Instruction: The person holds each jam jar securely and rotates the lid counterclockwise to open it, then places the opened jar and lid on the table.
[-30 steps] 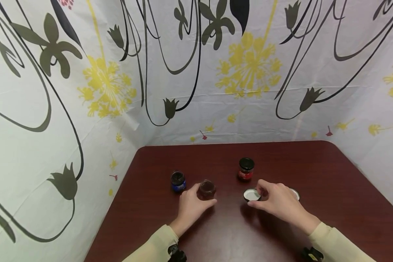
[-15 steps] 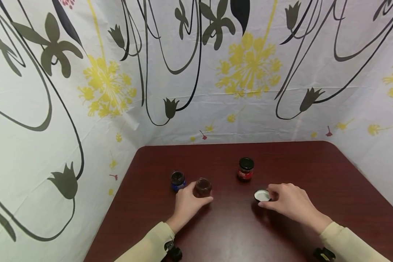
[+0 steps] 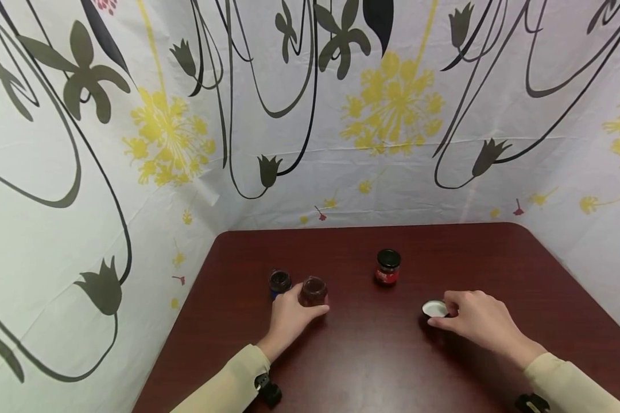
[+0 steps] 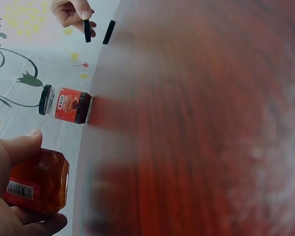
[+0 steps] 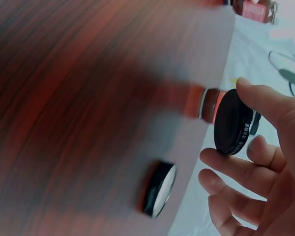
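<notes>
My left hand (image 3: pixel 287 321) grips an open glass jar (image 3: pixel 314 291) with reddish-brown contents, held just above the table. Its barcode label shows in the left wrist view. My right hand (image 3: pixel 483 321) pinches a black jar lid (image 3: pixel 435 309) between thumb and fingers, white inside facing up, above the table. Below it a second black lid (image 5: pixel 160 189) lies on the table, white side up; in the head view the right hand hides it. Just left of the held jar stands a lidless jar (image 3: pixel 279 281) with a blue label, partly covered by the left hand.
A red-labelled jar (image 3: pixel 388 268) with its dark lid on stands toward the back, between the hands. The dark red-brown table (image 3: pixel 361 355) has rounded far corners. Behind and left of it hangs a white patterned cloth (image 3: pixel 299 137).
My left hand has carried the open jar leftward, toward the blue-labelled jar. The right hand has moved right with its lid, covering the lid on the table.
</notes>
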`<control>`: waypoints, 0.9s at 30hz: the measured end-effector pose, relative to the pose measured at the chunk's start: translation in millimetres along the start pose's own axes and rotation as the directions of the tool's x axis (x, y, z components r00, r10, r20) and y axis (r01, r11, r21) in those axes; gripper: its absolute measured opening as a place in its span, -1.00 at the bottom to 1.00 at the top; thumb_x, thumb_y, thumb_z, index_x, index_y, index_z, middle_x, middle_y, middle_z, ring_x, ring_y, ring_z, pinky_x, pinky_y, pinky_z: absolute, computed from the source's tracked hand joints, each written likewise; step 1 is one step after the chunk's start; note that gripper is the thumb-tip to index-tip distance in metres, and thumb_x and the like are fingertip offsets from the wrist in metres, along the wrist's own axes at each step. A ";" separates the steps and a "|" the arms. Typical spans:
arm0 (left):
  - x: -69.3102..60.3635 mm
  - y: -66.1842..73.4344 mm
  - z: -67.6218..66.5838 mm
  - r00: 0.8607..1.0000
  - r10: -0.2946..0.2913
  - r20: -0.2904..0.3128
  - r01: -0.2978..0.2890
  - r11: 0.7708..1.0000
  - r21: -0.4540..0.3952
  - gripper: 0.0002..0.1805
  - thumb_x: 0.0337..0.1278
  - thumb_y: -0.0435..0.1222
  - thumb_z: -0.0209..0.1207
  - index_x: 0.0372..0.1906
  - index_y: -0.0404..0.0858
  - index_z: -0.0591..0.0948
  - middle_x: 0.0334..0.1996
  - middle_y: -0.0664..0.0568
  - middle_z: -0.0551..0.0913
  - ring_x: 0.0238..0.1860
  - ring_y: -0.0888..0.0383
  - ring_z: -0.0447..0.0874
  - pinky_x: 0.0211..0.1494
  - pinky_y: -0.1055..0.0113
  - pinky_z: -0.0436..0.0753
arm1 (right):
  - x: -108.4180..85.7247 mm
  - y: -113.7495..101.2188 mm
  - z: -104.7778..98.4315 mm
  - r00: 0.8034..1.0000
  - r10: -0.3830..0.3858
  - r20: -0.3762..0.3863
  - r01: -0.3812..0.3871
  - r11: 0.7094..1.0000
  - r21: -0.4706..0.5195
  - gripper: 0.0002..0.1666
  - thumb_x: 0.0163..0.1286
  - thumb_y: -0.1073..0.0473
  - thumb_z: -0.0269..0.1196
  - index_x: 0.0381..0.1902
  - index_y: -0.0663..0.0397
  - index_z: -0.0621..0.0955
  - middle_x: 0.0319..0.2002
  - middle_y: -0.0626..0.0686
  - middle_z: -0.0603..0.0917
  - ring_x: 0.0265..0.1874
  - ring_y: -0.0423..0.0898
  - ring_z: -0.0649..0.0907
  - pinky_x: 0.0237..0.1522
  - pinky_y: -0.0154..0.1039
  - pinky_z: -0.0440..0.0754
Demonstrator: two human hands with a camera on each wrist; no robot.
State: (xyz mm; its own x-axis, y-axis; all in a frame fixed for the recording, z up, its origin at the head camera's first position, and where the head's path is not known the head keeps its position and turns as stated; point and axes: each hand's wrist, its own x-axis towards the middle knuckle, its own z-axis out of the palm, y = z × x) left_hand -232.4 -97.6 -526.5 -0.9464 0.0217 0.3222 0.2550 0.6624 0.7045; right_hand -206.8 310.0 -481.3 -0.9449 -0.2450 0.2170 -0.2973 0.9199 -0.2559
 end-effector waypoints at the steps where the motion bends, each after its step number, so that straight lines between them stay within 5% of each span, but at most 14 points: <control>1: 0.4 -0.2 -0.1 1.000 -0.002 0.002 0.002 1.000 0.001 -0.50 -0.22 0.10 0.57 -0.11 0.07 0.68 -0.43 0.36 0.67 -0.45 0.33 0.56 -0.40 0.31 0.53 | -0.5 4.0 0.0 1.000 0.011 -0.004 -0.011 1.000 0.000 -0.35 0.03 -0.52 0.39 -0.60 -0.24 0.35 -0.72 -0.22 0.25 -0.71 -0.25 0.22 -0.67 -0.26 0.11; 10: 3.1 -2.3 0.2 1.000 -0.006 0.029 0.006 1.000 -0.011 -0.50 -0.21 0.08 0.57 -0.08 0.10 0.67 -0.41 0.38 0.67 -0.44 0.33 0.57 -0.38 0.31 0.54 | -5.9 35.5 -1.2 0.993 0.097 -0.064 -0.096 0.995 0.014 -0.35 0.06 -0.51 0.39 -0.47 -0.19 0.39 -0.71 -0.19 0.31 -0.69 -0.18 0.32 -0.69 -0.19 0.20; 16: 5.0 -5.0 0.6 0.998 -0.031 0.048 0.032 0.999 -0.025 -0.51 -0.20 0.10 0.56 -0.10 0.11 0.67 -0.42 0.38 0.67 -0.44 0.32 0.57 -0.39 0.31 0.54 | -10.6 51.1 -3.0 0.990 0.138 -0.017 -0.138 0.990 0.028 -0.30 0.12 -0.52 0.34 0.02 -0.25 0.54 -0.43 -0.18 0.64 -0.55 -0.18 0.54 -0.67 -0.15 0.33; 27: 6.3 -9.8 1.0 0.997 -0.040 0.062 0.042 0.999 -0.033 -0.49 -0.18 0.09 0.56 -0.06 0.07 0.69 -0.33 0.34 0.72 -0.37 0.34 0.62 -0.32 0.29 0.59 | -17.9 79.3 -14.2 0.989 0.147 0.012 -0.147 0.989 -0.023 -0.19 0.24 -0.50 0.25 0.32 -0.25 0.47 -0.46 -0.21 0.60 -0.53 -0.16 0.56 -0.70 -0.13 0.31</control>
State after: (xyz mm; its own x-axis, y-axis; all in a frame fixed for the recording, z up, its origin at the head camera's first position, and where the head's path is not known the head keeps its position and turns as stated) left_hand -241.1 -103.2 -532.1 -0.9663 0.0419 0.2541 0.2217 0.6378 0.7377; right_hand -211.5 391.6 -492.1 -0.9800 -0.1106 0.1656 -0.1520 0.9526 -0.2637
